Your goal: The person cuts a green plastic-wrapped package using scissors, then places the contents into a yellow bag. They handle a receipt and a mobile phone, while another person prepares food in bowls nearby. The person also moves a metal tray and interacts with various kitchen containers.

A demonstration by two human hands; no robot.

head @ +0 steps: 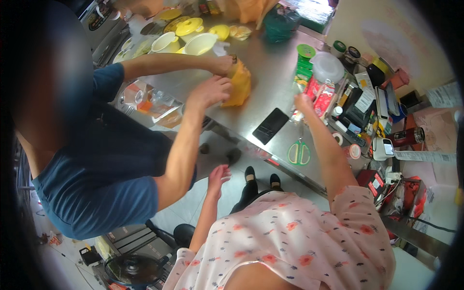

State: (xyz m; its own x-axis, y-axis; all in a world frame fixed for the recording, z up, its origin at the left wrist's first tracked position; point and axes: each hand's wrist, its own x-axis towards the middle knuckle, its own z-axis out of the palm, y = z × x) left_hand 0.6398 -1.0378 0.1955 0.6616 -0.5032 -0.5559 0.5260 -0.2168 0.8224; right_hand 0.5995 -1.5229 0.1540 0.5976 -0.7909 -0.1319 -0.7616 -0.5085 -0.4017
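Note:
My left hand hangs in the air in front of the table edge, its fingers loosely spread with nothing in them. My right hand reaches over the steel table to a pile of red-and-white packets. Its fingers touch the near left side of the pile, and their grip is hidden. Green packets and a round translucent plastic lid adjoin the pile. Closer to me lie a black smartphone and green-handled scissors, both flat on the steel.
At the left, a co-worker in a blue shirt handles a yellow bag. Behind are white-and-yellow pots and a dark green bag. Jars, a label printer and a dark red flask crowd the right side. A fan stands lower left.

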